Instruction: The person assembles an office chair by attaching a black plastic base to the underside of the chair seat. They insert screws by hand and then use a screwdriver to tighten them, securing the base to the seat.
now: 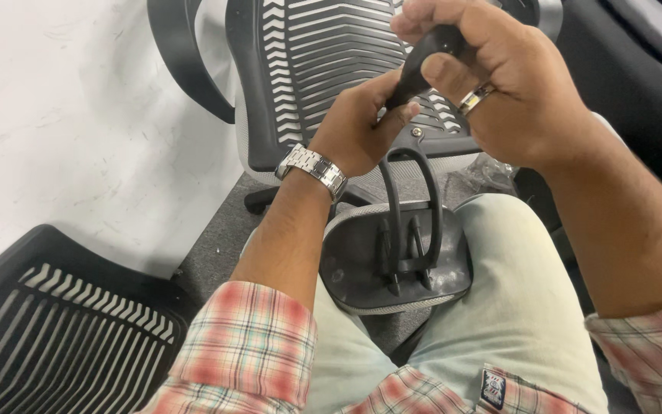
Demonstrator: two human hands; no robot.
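Your right hand (pixel 499 84) is clenched round the black handle of a screwdriver (pixel 423 65), raised high in the view, with the ring on one finger turned toward the camera. The tool slants down and to the left from that fist, and its lower end disappears behind your left hand (pixel 358 126), so you cannot see the tip or what it meets. Your left hand is curled at the lower part of the tool, fingers pressed against it and against the back of the office chair (pixel 331 69) just beyond; whether it truly grips the shaft or only steadies it is hard to tell. A small screw head shows on the chair's black plate just beside your left thumb.

Between your knees sits a grey headrest piece (pixel 362 264) with a black curved bracket (pixel 411 207) rising from it toward the chair back. It lies directly under both hands and close to them, crowding the space beneath your wrists.

To your left, on the floor, lies a second black mesh chair part (pixel 55 322), well apart from the hands. A white wall (pixel 78 115) stands behind it. Crumpled clear plastic wrap (pixel 492 172) lies near your right forearm, partly hidden by it.
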